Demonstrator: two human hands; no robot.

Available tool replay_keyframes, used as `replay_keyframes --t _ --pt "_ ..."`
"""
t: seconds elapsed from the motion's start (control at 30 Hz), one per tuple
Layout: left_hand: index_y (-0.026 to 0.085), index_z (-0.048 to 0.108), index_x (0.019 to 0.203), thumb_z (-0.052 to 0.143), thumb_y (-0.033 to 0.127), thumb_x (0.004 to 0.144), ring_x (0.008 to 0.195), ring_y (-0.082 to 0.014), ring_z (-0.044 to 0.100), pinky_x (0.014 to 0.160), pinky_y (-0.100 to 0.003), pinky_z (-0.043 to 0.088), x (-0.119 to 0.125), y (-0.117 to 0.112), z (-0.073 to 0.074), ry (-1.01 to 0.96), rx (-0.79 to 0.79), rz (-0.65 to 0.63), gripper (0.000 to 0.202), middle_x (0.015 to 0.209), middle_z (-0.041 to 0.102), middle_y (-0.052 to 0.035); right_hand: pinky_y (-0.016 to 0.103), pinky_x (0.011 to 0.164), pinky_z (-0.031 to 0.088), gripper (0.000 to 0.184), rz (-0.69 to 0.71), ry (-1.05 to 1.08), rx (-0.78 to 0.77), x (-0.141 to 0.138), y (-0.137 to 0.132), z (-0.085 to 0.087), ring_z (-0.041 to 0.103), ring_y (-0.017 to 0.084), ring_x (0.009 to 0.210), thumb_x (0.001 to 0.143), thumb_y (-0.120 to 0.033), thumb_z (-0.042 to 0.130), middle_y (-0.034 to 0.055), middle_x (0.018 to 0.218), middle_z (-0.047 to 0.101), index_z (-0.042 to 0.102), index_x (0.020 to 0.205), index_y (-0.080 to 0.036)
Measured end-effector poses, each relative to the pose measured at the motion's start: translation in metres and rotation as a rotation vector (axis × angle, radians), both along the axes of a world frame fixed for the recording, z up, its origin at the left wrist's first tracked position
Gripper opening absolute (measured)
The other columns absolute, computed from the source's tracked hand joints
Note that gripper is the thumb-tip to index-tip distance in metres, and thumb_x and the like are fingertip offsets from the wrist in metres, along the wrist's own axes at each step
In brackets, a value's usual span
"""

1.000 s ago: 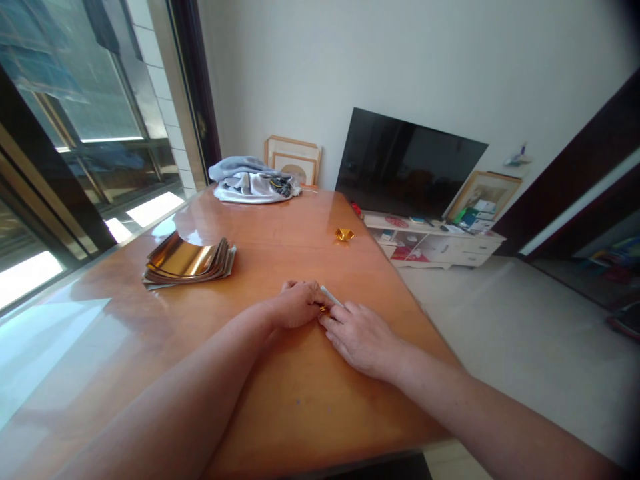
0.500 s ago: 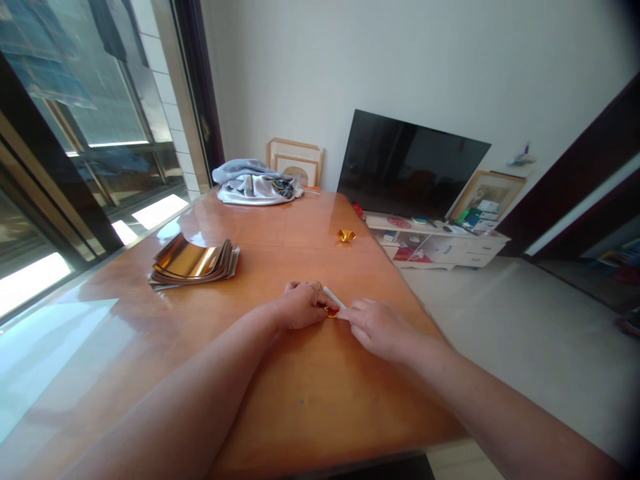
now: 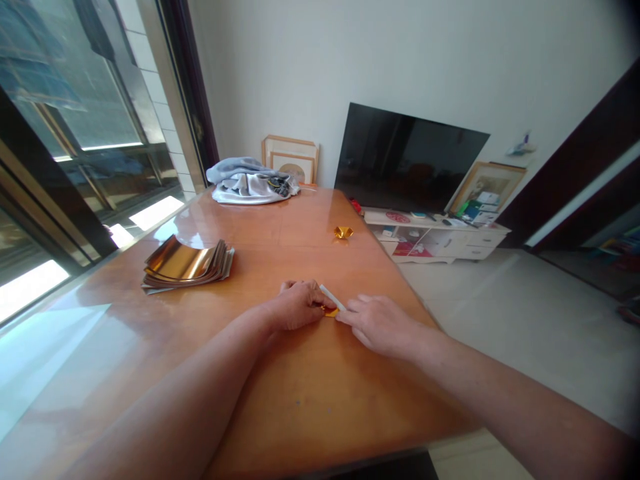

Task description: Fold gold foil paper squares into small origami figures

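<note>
A small piece of gold foil paper [image 3: 330, 312] with a pale underside lies on the wooden table [image 3: 295, 413], partly folded. My left hand [image 3: 300, 305] presses on its left side, fingers bent and closed on the paper. From the right, my right hand [image 3: 376, 323] pinches the paper's near right edge with its fingertips. A whitish folded strip of the paper shows between the two hands. Fingers cover much of the sheet. Farther back stands a folded gold paper piece [image 3: 343, 233], touched by neither hand.
A curved stack of gold foil sheets [image 3: 186, 263] lies at the left. Grey cloth [image 3: 253, 181] is heaped at the table's far end. Beyond the table's right edge are a low white cabinet [image 3: 465, 245] and a television [image 3: 407, 157]. Windows line the left.
The view has shifted slightly. Both hands stay on the gold foil paper, and a little more of its gold face and pale strip shows between the fingers.
</note>
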State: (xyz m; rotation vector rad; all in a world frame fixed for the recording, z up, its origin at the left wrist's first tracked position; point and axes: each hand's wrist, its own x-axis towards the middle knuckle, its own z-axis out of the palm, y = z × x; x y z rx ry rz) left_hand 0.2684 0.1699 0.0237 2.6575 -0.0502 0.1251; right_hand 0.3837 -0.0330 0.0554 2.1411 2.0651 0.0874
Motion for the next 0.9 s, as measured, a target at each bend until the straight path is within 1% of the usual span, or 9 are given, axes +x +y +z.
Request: replay_keyframes --t 0.17,0.3,0.47,0.7,0.9 --pt "0.042 0.073 0.111 0.051 0.030 0.092 0.102 -0.0180 0.062 0.102 -0.036 0.027 0.000 0.000 -0.001 0.002 -0.003 0.003 0.030 0.108 0.075 0.0085 0.036 0.083 0.044 0.035 0.029 -0.027 0.031 0.002 -0.007 -0.004 0.060 0.023 0.091 0.095 -0.018 0.051 0.0076 0.104 0.069 0.063 0.126 -0.026" --pt "0.041 0.073 0.110 0.051 0.030 0.093 0.106 -0.0182 0.059 0.102 -0.035 0.027 0.001 0.002 -0.005 -0.017 0.005 0.010 0.030 0.108 0.073 0.0075 0.035 0.082 0.044 0.029 0.037 -0.019 0.026 0.004 -0.010 -0.004 0.061 0.023 0.091 0.094 -0.016 0.053 0.0075 0.104 0.069 0.066 0.118 -0.024" --pt "0.042 0.073 0.109 0.053 0.031 0.092 0.109 -0.0197 0.058 0.102 -0.034 0.030 0.002 0.004 -0.008 -0.024 0.021 0.025 0.029 0.108 0.071 0.0064 0.034 0.080 0.043 0.028 0.030 -0.006 0.024 0.006 -0.012 -0.004 0.060 0.023 0.090 0.093 -0.016 0.053 0.0079 0.103 0.069 0.066 0.117 -0.024" --pt "0.042 0.073 0.111 0.053 0.030 0.093 0.106 -0.0180 0.059 0.103 -0.034 0.030 0.001 0.001 -0.003 -0.008 0.023 0.014 0.030 0.109 0.072 0.0076 0.035 0.080 0.045 0.026 0.016 0.013 0.015 0.010 -0.017 -0.007 0.061 0.022 0.089 0.093 -0.016 0.054 0.0078 0.101 0.069 0.066 0.116 -0.023" --pt "0.043 0.072 0.112 0.053 0.028 0.092 0.103 -0.0170 0.061 0.103 -0.034 0.030 0.001 0.000 0.000 0.015 0.017 -0.007 0.032 0.105 0.074 0.0095 0.035 0.088 0.045 0.026 0.010 0.055 0.031 0.012 -0.021 -0.008 0.061 0.022 0.097 0.095 -0.018 0.053 0.0086 0.106 0.069 0.066 0.117 -0.023"
